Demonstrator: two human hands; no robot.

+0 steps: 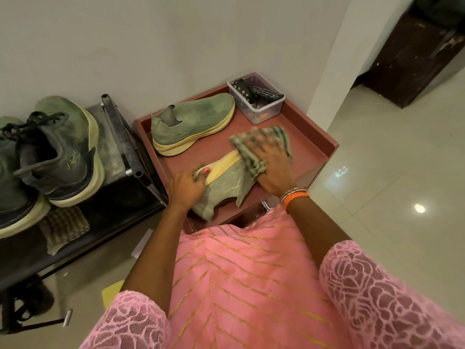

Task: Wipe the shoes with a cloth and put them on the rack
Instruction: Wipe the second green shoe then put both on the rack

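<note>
Green knit shoe (224, 187) lies tilted on the red table (312, 144); we note our left hand (187, 188) gripping its heel, toe hidden under the blurred cloth (251, 149) our right hand (273, 167) presses, fingers spread

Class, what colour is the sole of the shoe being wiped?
Pale yellow, on the tipped shoe; head view.
</note>
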